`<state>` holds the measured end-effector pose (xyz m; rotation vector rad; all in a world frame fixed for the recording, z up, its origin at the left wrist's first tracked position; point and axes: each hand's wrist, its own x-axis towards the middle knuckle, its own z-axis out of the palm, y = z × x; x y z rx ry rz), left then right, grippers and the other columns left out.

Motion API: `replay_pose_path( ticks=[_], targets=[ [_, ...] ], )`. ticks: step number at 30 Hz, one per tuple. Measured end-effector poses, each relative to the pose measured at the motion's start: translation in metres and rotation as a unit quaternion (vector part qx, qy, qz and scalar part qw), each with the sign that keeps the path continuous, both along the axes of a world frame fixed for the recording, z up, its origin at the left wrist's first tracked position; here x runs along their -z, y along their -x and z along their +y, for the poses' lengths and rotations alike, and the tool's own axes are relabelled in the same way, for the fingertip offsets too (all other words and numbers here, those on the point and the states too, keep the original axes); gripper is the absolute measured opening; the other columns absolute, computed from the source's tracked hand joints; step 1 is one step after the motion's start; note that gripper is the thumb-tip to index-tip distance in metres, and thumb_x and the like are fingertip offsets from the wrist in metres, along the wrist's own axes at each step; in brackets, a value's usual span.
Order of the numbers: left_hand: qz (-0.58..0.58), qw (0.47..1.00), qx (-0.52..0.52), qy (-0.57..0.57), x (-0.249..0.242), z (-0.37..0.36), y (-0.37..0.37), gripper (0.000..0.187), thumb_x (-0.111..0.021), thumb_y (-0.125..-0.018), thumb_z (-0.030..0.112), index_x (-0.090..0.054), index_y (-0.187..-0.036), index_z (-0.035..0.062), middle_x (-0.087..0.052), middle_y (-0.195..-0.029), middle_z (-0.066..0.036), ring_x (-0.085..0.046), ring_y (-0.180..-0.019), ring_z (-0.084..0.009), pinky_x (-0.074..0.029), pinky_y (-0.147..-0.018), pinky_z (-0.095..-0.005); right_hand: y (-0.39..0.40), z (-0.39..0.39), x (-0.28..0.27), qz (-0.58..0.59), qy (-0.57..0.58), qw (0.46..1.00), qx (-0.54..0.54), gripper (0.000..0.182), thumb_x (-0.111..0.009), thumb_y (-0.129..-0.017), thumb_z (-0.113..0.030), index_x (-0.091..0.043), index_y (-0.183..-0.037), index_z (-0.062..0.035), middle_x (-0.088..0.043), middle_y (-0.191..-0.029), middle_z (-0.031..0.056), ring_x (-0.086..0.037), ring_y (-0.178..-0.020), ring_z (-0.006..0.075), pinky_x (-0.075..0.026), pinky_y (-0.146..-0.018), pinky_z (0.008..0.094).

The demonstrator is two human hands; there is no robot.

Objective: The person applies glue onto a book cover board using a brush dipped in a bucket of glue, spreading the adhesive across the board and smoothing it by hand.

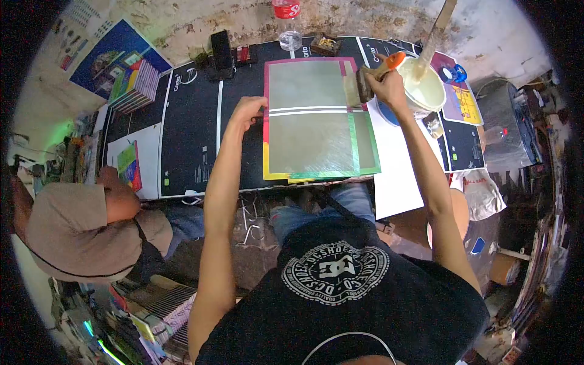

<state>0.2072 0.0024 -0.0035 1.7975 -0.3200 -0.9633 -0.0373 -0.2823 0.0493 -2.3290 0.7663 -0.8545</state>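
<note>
The grey sheets (pixel 310 143), stacked at the middle of the surface (pixel 188 140), look light, thin and fairly stiff, perhaps slick where glossy; their outer edges seem the best hold. The left hand (pixel 246 113), half curled, meets the left edge, its pinch unclear. The right hand (pixel 390 90) grips a wide brush (pixel 365 86), left of the bucket (pixel 435 103).

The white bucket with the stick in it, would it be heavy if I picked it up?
Probably heavy: the bucket holds pale, creamy stuff, which might slosh. It looks wide, so it likely wouldn't tip easily. The long stick poking out could swing.
</note>
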Motion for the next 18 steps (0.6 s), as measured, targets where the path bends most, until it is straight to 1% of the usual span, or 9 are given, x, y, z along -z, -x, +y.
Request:
replay_pose_path(
  ticks=[3,6,7,8,10,13,14,16,18],
  targets=[
    [-0.014,1.0,0.002,-0.018,0.008,-0.002,-0.005,0.022,-0.066,-0.07,0.022,-0.071,-0.085,0.0067,-0.061,-0.075,0.002,-0.055,-0.061,-0.0088,-0.024,-0.044,-0.025,0.009,0.046,-0.037,0.041,-0.03,0.998,0.047,0.058,-0.069,-0.076,-0.029,-0.053,-0.127,-0.0062,-0.068,-0.09,0.0186,-0.068,-0.087,0.029,-0.051,-0.078,0.0367],
    [-0.016,1.0,-0.002,-0.024,0.008,-0.002,-0.004,0.022,-0.067,-0.07,0.024,-0.071,-0.085,0.0071,-0.061,-0.076,0.002,-0.056,-0.064,-0.0098,-0.023,-0.044,-0.0255,0.0,0.067,-0.018,-0.152,-0.033,0.987,-0.05,0.055,-0.069,-0.076,-0.029,-0.055,-0.124,-0.0067,-0.068,-0.091,0.0185,-0.068,-0.086,0.029,-0.052,-0.078,0.036],
    [-0.024,0.999,-0.005,-0.031,0.005,-0.002,-0.001,0.022,-0.067,-0.07,0.024,-0.071,-0.084,0.0071,-0.061,-0.076,0.002,-0.055,-0.064,-0.0101,-0.023,-0.044,-0.0258,-0.001,0.081,-0.018,-0.136,-0.059,0.989,-0.022,0.053,-0.069,-0.077,-0.03,-0.056,-0.122,-0.0056,-0.068,-0.09,0.0186,-0.068,-0.085,0.0278,-0.051,-0.078,0.0355],
    [-0.032,0.999,-0.009,-0.038,0.003,-0.003,0.001,0.022,-0.067,-0.07,0.024,-0.071,-0.084,0.0072,-0.06,-0.075,0.001,-0.055,-0.065,-0.0103,-0.023,-0.044,-0.0262,-0.003,0.089,-0.011,-0.148,-0.069,0.985,-0.049,0.05,-0.068,-0.078,-0.019,-0.055,-0.124,-0.0044,-0.068,-0.088,0.0134,-0.066,-0.08,0.0204,-0.051,-0.076,0.0344],
    [-0.041,0.998,-0.012,-0.049,-0.001,-0.003,0.003,0.022,-0.068,-0.071,0.025,-0.071,-0.084,0.0073,-0.06,-0.075,0.001,-0.053,-0.065,-0.0108,-0.024,-0.045,-0.0268,0.011,0.1,-0.009,-0.042,-0.075,0.996,-0.009,0.049,-0.068,-0.079,-0.018,-0.055,-0.124,-0.0037,-0.068,-0.087,0.0129,-0.065,-0.079,0.019,-0.051,-0.074,0.0328],
    [-0.046,0.997,-0.004,-0.064,0.01,-0.003,-0.009,0.023,-0.069,-0.071,0.026,-0.072,-0.085,0.0082,-0.062,-0.077,0.0,-0.049,-0.064,-0.012,-0.025,-0.049,-0.028,0.042,0.082,0.025,-0.138,-0.111,0.984,-0.008,0.049,-0.069,-0.078,-0.023,-0.056,-0.122,-0.0062,-0.068,-0.083,0.0151,-0.068,-0.079,0.0293,-0.053,-0.072,0.0385],
    [-0.046,0.997,-0.001,-0.057,0.009,-0.003,-0.009,0.022,-0.069,-0.071,0.026,-0.072,-0.084,0.0085,-0.062,-0.077,0.0,-0.049,-0.064,-0.0122,-0.025,-0.049,-0.0278,0.055,0.07,0.043,-0.15,-0.083,0.985,-0.005,0.05,-0.069,-0.078,-0.019,-0.054,-0.124,-0.0049,-0.067,-0.078,0.0139,-0.067,-0.074,0.0248,-0.052,-0.069,0.0368],
    [-0.045,0.998,-0.001,-0.044,0.008,0.0,-0.004,0.021,-0.069,-0.07,0.027,-0.072,-0.082,0.0092,-0.062,-0.076,0.0,-0.049,-0.064,-0.0125,-0.025,-0.049,-0.0276,0.094,0.071,0.027,-0.144,-0.131,0.981,0.01,0.054,-0.07,-0.078,-0.016,-0.052,-0.127,-0.0029,-0.063,-0.081,0.0104,-0.059,-0.073,0.0139,-0.049,-0.069,0.0305],
    [-0.056,0.996,-0.005,-0.069,0.002,0.005,-0.002,0.02,-0.069,-0.07,0.027,-0.07,-0.08,0.0095,-0.061,-0.076,0.001,-0.049,-0.065,-0.0116,-0.026,-0.05,-0.0278,0.14,0.056,0.034,-0.125,-0.208,0.969,0.047,0.055,-0.067,-0.083,-0.012,-0.047,-0.133,-0.0031,-0.064,-0.101,0.0096,-0.059,-0.082,0.0131,-0.049,-0.075,0.0268]
  ],
)
